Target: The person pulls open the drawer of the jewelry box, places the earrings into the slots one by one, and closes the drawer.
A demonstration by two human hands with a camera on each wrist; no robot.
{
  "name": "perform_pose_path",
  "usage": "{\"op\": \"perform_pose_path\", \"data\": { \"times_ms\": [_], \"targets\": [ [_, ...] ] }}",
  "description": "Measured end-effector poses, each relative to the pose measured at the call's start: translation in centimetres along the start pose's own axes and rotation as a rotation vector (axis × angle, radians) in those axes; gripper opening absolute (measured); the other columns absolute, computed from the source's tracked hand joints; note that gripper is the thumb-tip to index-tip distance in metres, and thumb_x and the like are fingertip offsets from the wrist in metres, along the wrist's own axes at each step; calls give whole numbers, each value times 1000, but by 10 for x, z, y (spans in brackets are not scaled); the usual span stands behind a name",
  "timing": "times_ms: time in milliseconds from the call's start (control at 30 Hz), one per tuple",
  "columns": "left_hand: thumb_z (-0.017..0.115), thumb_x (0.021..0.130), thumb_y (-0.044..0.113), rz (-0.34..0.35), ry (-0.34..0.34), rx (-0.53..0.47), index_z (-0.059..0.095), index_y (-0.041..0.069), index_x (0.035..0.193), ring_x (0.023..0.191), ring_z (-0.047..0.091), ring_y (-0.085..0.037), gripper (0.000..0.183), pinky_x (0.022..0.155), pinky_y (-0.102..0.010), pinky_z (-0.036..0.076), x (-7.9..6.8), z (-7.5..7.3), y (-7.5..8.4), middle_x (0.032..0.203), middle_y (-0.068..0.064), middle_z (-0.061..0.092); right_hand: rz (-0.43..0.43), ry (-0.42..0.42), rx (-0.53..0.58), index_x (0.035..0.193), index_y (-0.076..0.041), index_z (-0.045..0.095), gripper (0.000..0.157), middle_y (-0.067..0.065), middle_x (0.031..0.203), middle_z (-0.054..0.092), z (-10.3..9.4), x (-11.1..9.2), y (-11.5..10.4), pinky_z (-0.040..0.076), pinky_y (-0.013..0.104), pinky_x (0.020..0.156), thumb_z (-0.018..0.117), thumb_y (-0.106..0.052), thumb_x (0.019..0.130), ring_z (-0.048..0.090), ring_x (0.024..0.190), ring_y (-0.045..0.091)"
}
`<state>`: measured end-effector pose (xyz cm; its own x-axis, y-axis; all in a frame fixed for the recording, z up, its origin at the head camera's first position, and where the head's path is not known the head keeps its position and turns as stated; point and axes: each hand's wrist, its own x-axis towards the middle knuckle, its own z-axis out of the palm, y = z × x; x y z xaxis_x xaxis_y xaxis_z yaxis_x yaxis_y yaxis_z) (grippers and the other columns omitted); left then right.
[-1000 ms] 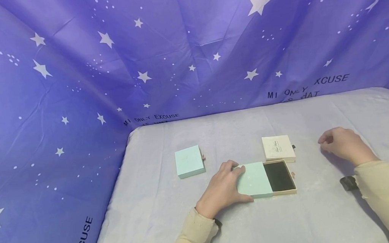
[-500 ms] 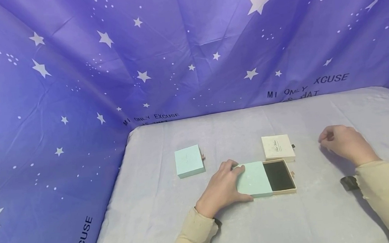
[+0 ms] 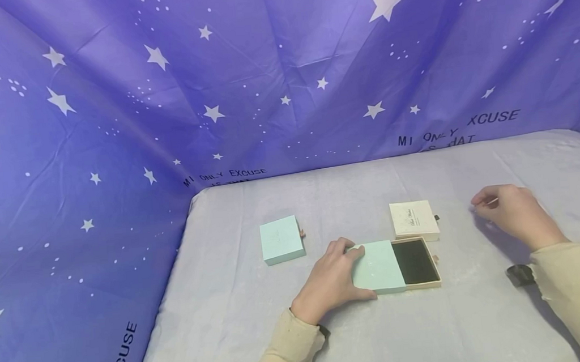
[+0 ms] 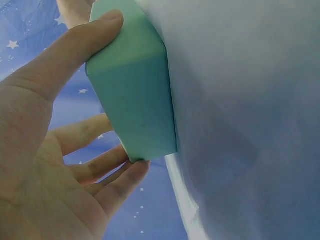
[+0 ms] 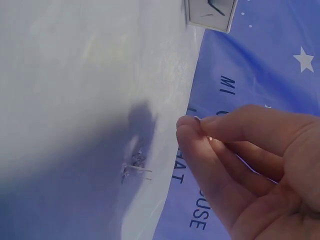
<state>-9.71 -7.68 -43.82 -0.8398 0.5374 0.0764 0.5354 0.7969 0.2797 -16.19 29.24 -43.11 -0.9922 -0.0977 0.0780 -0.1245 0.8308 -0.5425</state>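
Mint box (image 3: 378, 268) | left hand (image 3: 330, 280) grips it | right hand (image 3: 516, 215) pinches tiny item (image 5: 197, 118) | cream box (image 3: 412, 218) just behind, aqua box (image 3: 281, 239) left

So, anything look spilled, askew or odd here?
One oddity: in the right wrist view, a small glinting cluster seems loose on the pale cloth near the right hand, outside the part-open mint box; too blurred to identify. Nothing else stands out.

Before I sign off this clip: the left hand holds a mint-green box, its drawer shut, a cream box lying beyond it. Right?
The drawer isn't shut: the head view shows it slid partly out, black lining exposed. The left hand does hold the mint-green box, with the cream box beyond it.
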Motion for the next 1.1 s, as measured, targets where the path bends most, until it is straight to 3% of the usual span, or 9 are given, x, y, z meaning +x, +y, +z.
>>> {"op": "perform_pose_path", "data": {
  "times_ms": [133, 267, 467, 533, 633, 700, 767, 900, 1100],
  "targets": [
    [89, 63, 53, -5, -7, 0, 62, 14, 133, 118, 52, -17, 85, 93, -24, 50, 0, 0, 0, 131, -4, 54, -30, 27, -5, 99, 4, 71, 18, 24, 91, 72, 0, -3, -6, 48, 59, 76, 71, -8, 85, 68, 75, 37],
    [89, 64, 54, -8, -12, 3, 62, 13, 133, 118, 52, -17, 85, 93, -24, 51, 0, 0, 0, 131, -5, 54, -64, 37, 4, 100, 3, 72, 18, 26, 97, 72, 0, -6, -13, 46, 62, 81, 71, -6, 85, 65, 91, 50],
    [89, 63, 54, -7, -12, 4, 62, 13, 133, 118, 52, -17, 86, 91, -24, 51, 0, 0, 0, 131, -5, 54, -69, 20, 51, 107, 0, 73, 22, 28, 110, 69, 0, -11, -28, 42, 64, 89, 71, -11, 89, 60, 105, 52],
    [89, 63, 54, -6, -11, 3, 62, 13, 133, 118, 52, -17, 85, 91, -24, 51, 0, 0, 0, 131, -5, 54, -80, 32, 60, 107, -2, 74, 21, 26, 110, 70, 0, -12, -32, 42, 62, 90, 72, -13, 90, 61, 105, 49],
    [89, 63, 54, -5, -10, 5, 62, 13, 133, 118, 52, -17, 86, 92, -24, 51, 0, 0, 0, 131, -5, 54, -104, 65, 60, 105, -5, 76, 20, 22, 108, 72, 0, -15, -37, 46, 50, 88, 73, -16, 89, 68, 93, 12],
    [89, 63, 54, -6, -10, 7, 62, 13, 133, 118, 52, -17, 86, 92, -25, 51, 0, 0, 0, 131, -5, 54, -116, 71, 67, 105, -6, 76, 20, 20, 107, 73, 0, -16, -41, 49, 36, 84, 74, -17, 89, 58, 85, -12],
    [89, 63, 55, -8, -12, 8, 62, 13, 133, 118, 52, -17, 86, 91, -25, 51, 1, -1, 0, 132, -5, 54, -123, 64, 82, 106, -6, 76, 21, 19, 105, 73, 0, -17, -44, 48, 22, 77, 75, -18, 88, 42, 83, -26],
    [89, 63, 54, -9, -13, 6, 62, 12, 133, 118, 52, -17, 86, 91, -25, 52, 1, 0, 1, 132, -5, 53, -145, 53, 102, 103, -5, 75, 18, 18, 100, 74, 0, -19, -50, 43, 8, 71, 75, -13, 87, 48, 79, -22],
    [89, 63, 55, -9, -10, 12, 62, 12, 133, 117, 52, -17, 87, 91, -25, 52, 1, -1, 1, 132, -5, 54, -188, 45, 119, 96, -4, 75, 14, 13, 91, 75, 5, -21, -56, 47, 9, 68, 77, -4, 82, 57, 74, -14]
  ]
}}
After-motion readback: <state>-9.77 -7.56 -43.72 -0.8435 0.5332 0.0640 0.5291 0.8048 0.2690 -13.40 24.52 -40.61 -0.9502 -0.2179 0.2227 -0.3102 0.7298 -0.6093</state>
